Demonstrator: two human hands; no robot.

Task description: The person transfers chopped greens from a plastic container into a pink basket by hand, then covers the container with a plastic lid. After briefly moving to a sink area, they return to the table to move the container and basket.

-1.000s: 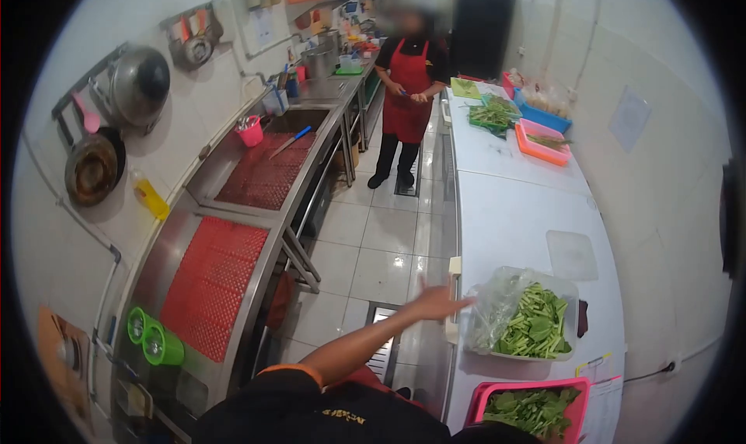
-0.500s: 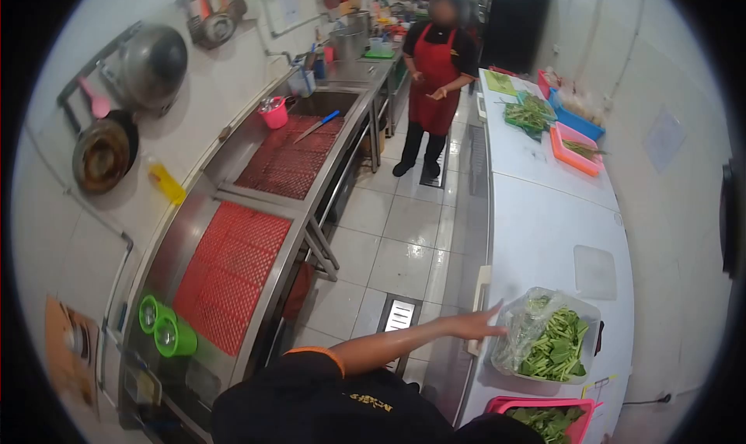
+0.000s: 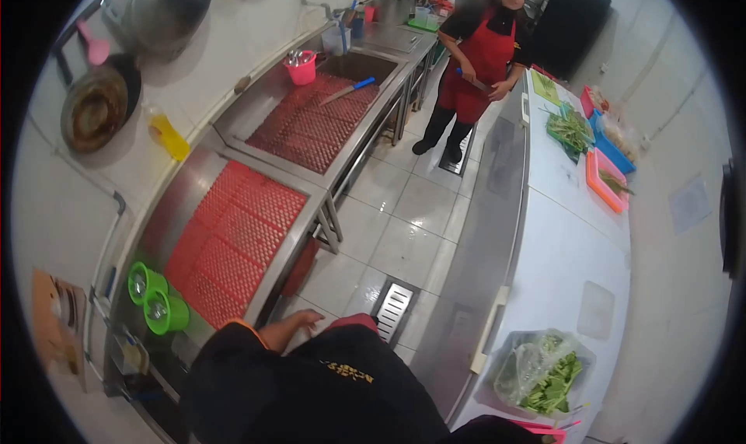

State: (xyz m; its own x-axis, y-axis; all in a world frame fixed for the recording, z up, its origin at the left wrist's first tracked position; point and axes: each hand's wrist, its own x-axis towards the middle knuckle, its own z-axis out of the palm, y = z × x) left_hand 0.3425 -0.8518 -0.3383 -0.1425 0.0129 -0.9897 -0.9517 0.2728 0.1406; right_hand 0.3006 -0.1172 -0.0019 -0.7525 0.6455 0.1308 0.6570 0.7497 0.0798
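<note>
Left hand [image 3: 305, 319], fingers loosely uncurled and apparently empty, on the aisle side of the near red mat [image 3: 237, 246]; right hand out of view, its grip impossible to tell. Across the floor [image 3: 412, 207] from the mat, a tub [image 3: 587, 360] of cut greens [image 3: 556, 388] carries a loose plastic bag [image 3: 528, 368]; any snag might drag the tub. Beyond the mat, 1 knife [image 3: 350, 91] lies exposed and a co-worker [image 3: 480, 59] holds another: an unwatched reach could mean a cut.

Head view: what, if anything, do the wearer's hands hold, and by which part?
No held thing shows in the wearer's bare left hand; the right hand is out of view.
</note>
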